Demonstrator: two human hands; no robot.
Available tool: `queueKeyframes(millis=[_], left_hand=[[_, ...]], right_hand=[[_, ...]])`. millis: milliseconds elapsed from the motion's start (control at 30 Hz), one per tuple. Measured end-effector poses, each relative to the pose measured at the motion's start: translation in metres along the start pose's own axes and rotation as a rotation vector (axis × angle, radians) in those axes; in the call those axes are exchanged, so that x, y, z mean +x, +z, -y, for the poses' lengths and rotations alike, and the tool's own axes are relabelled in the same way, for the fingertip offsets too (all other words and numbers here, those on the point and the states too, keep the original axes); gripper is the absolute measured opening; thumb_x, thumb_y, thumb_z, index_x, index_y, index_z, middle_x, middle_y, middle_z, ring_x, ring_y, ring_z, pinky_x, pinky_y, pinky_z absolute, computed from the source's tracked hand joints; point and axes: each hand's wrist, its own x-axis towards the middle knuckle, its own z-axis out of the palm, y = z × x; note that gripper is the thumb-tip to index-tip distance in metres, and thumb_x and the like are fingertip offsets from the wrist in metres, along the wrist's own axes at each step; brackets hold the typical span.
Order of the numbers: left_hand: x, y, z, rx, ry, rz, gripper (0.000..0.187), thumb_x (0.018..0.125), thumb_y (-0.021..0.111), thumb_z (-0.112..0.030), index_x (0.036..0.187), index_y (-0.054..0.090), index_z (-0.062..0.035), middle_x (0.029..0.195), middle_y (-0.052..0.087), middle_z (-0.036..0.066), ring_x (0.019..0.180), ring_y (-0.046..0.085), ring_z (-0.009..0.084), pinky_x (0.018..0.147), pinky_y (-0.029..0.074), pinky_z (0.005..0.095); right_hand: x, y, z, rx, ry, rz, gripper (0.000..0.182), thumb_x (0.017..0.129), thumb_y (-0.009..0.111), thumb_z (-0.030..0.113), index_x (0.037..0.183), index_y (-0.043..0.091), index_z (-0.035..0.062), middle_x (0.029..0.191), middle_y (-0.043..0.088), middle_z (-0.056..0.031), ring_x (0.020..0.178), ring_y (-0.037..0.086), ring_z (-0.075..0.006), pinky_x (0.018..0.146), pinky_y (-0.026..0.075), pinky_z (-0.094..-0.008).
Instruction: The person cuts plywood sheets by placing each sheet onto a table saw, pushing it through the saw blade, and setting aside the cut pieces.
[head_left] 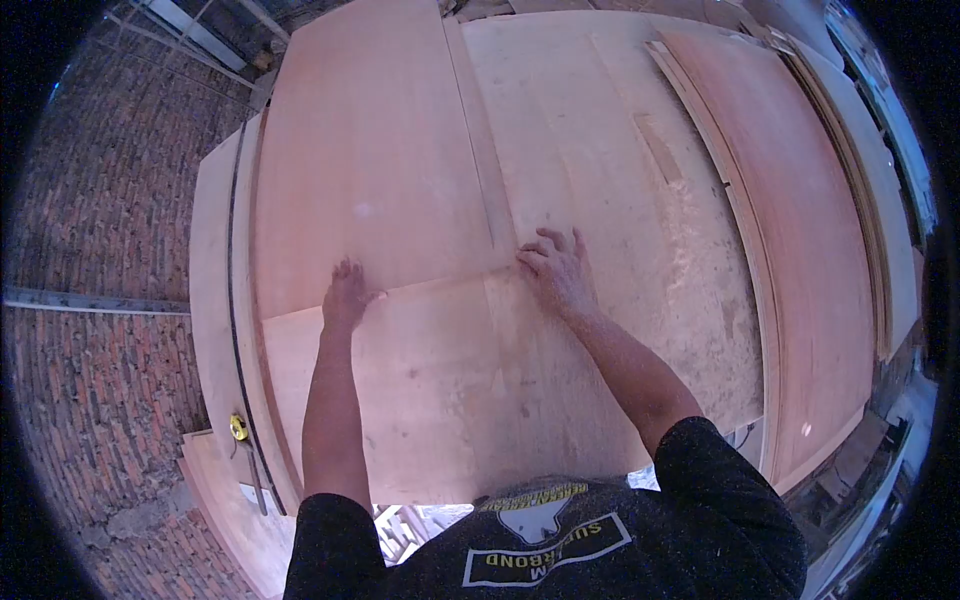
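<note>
My left hand (345,295) lies on the near edge of a large thin pinkish plywood sheet (365,170), thumb out to the right and fingers pointing away from me. At the sheet's near right corner is my right hand (562,277), its fingers apart and slightly bent. Its thumb side touches the corner area; whether the edge is pinched there, I cannot make out. The sheet lies on a paler wooden panel (430,400) that shows in front and to the right. A narrow strip (480,130) runs along the sheet's right side.
A yellow tape measure (238,428) and a thin dark tool (257,480) lie on the left ledge. Stacked reddish boards (790,200) stand on the right. A brick surface (110,200) fills the left side. A small wood offcut (657,148) lies on the panel.
</note>
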Motion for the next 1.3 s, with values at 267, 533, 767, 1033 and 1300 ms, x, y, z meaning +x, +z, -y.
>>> queueKeyframes(millis=[267,533,767,1033,1300], left_hand=[[0.039,0.038,0.029,0.078,0.104,-0.094,0.095,0.075,0.074,-0.056,0.148,0.040,-0.0054,0.157,0.031,0.018,0.145,0.028,0.0368,0.117,0.033,0.0437],[0.068,-0.019,0.001,-0.137,-0.067,-0.001,0.093,0.073,0.079,-0.047,0.147,0.041,-0.0070,0.158,0.030,0.016,0.146,0.027,0.0367,0.115,0.036,0.0429],[0.132,-0.042,0.005,-0.094,-0.005,0.003,0.092,0.072,0.080,-0.045,0.145,0.041,-0.0040,0.155,0.033,0.018,0.144,0.031,0.0376,0.112,0.040,0.0446],[0.181,-0.035,0.019,-0.108,-0.035,-0.031,0.099,0.070,0.081,-0.049,0.148,0.038,-0.0048,0.157,0.031,0.017,0.145,0.029,0.0364,0.117,0.033,0.0454],[0.129,-0.097,0.003,0.022,-0.079,-0.232,0.118,0.061,0.086,-0.055,0.154,0.027,-0.0119,0.160,0.029,0.008,0.150,0.021,0.0257,0.120,0.021,0.0548]], right_hand=[[0.022,0.015,-0.010,0.006,-0.030,-0.083,0.018,0.088,0.069,0.028,0.102,0.074,0.0184,0.114,0.067,0.0047,0.132,0.046,-0.0223,0.114,0.016,-0.0638],[0.052,0.014,-0.021,-0.015,0.026,-0.046,0.019,0.090,0.062,0.025,0.106,0.071,0.0195,0.121,0.066,0.0046,0.134,0.044,-0.0233,0.115,0.013,-0.0657],[0.085,0.019,-0.058,-0.157,0.101,-0.204,0.017,0.090,0.067,0.032,0.101,0.074,0.0216,0.111,0.068,0.0060,0.125,0.050,-0.0223,0.112,0.019,-0.0627],[0.116,0.015,-0.085,-0.192,0.172,-0.273,0.024,0.085,0.069,0.030,0.107,0.072,0.0191,0.116,0.067,0.0012,0.123,0.051,-0.0240,0.111,0.023,-0.0600],[0.169,0.000,-0.060,-0.021,0.399,-0.143,0.042,0.088,0.064,0.039,0.121,0.067,0.0135,0.120,0.063,-0.0119,0.119,0.055,-0.0306,0.101,0.040,-0.0510]])
